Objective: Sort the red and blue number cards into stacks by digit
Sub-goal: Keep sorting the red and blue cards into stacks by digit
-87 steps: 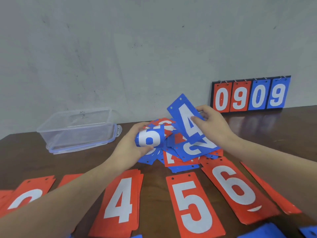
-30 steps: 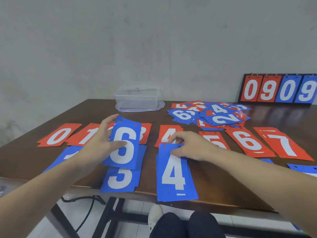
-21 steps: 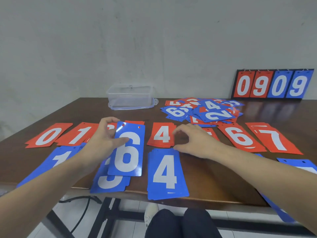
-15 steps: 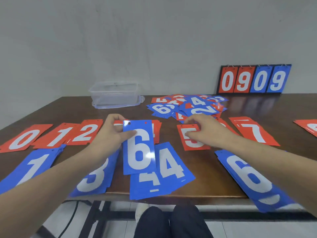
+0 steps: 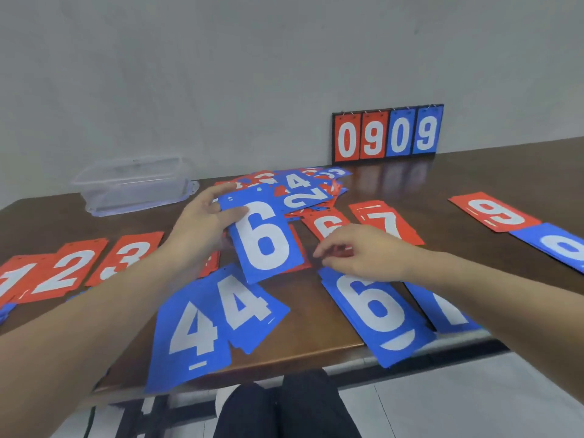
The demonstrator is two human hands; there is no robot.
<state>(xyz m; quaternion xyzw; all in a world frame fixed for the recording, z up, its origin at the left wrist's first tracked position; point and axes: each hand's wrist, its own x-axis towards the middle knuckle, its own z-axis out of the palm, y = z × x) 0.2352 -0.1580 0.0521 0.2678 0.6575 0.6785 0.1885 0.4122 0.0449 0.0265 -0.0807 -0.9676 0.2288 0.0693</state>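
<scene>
Progress is judged to be well past the start, with a good share of cards yet to be placed. Across the table [image 5: 316, 339], which fills the middle band of the frame, two rows of sorted stacks are laid out: a red row [image 5: 72, 270] at the left showing 1, 2 and 3, continued at the centre right by a red 6, a red 7 [image 5: 390, 226] and, far right, a red 9 [image 5: 494, 213]. Nearer the lower edge a blue row is seen: the blue 4 stack [image 5: 215, 324], fanned so that two cards show, the blue 6 stack [image 5: 376, 311] to its right, and further blue stacks partly hidden by the right forearm. Unsorted cards [image 5: 300, 191] are left in a mixed red and blue heap at the upper centre, in front of the scoreboard [image 5: 387, 135]; a clear box [image 5: 132, 184] stands at the upper left.

A blue 6 card [image 5: 264, 240] is gripped by its upper left corner in the left hand [image 5: 205, 226], thumb on its face, and is held above the table at centre, not yet on its stack. The right hand [image 5: 360, 254] is loosely curled just above the top of the blue 6 stack; whether anything is pinched in it cannot be told. Placing this card there is judged the step in hand.
</scene>
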